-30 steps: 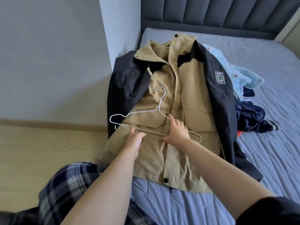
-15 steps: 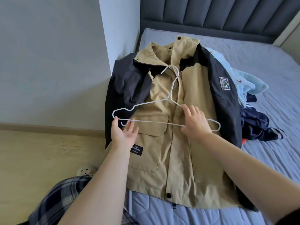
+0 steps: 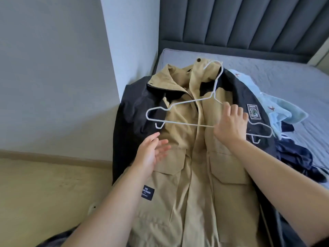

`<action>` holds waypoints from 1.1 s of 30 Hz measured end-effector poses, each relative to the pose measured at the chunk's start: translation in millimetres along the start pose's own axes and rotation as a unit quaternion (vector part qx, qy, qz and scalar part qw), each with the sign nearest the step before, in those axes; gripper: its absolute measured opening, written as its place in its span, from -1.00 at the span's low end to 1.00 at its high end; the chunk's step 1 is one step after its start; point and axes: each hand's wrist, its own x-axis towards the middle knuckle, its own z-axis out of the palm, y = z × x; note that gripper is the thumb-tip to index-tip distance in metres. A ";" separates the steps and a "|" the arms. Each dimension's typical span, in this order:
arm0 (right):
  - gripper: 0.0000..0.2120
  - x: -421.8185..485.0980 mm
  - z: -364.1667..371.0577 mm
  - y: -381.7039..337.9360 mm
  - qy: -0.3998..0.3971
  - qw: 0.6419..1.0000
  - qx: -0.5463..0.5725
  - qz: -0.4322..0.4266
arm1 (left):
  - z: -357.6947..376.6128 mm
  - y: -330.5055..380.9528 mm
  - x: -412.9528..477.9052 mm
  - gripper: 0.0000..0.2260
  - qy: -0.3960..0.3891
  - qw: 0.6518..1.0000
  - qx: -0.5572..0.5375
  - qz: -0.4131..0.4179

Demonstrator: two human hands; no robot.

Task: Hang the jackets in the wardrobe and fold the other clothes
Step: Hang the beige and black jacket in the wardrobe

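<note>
A tan jacket with black sleeves [image 3: 194, 157] lies front-up on the bed, collar toward the headboard. A white wire hanger [image 3: 179, 123] lies across its chest, with the hook reaching up to the collar. My right hand [image 3: 230, 124] grips the hanger at the right part of its bottom bar. My left hand [image 3: 152, 154] hovers open over the jacket's left chest pocket, just below the hanger's left end and apart from it.
A light blue cloth [image 3: 284, 111] and a dark navy garment [image 3: 299, 157] lie on the grey bed [image 3: 284, 81] right of the jacket. The padded headboard [image 3: 240, 24] stands behind. A grey wall [image 3: 53, 77] and wooden floor [image 3: 44, 193] are on the left.
The hanger has moved up the jacket toward the collar, carried by my right hand. My left hand has let go of the hanger's left end and now hovers open.
</note>
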 end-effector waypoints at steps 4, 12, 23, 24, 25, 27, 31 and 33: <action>-0.35 40.8 27.4 20.3 -0.067 0.974 0.065 0.208 | 34.4 19.5 25.7 -0.73 -0.008 0.975 0.221 0.026; -0.30 42.5 95.9 37.3 -0.084 0.939 0.129 0.306 | 84.6 64.8 99.0 -0.48 -0.068 0.970 0.227 0.061; -0.32 39.4 102.9 42.3 -0.103 0.939 0.131 0.300 | 87.6 102.8 156.4 -0.63 -0.032 0.999 -0.017 0.005; -0.33 38.6 99.3 41.8 -0.103 0.941 0.127 0.298 | 84.7 106.1 152.2 -0.64 -0.015 0.998 -0.055 0.000; -0.34 37.6 94.6 41.1 -0.103 0.943 0.121 0.293 | 81.0 109.9 147.1 -0.65 0.006 0.996 -0.088 0.002; -0.31 34.9 82.6 39.6 -0.089 0.954 0.104 0.267 | 75.0 118.8 134.8 -0.68 0.030 0.993 -0.109 0.018; -0.27 26.1 56.9 36.3 -0.057 0.990 0.029 0.124 | 80.6 133.3 102.6 -0.72 0.000 0.997 -0.051 0.059; -0.32 24.3 42.7 32.8 -0.037 0.997 -0.002 0.069 | 90.3 141.0 83.3 -0.68 -0.026 0.997 -0.010 0.075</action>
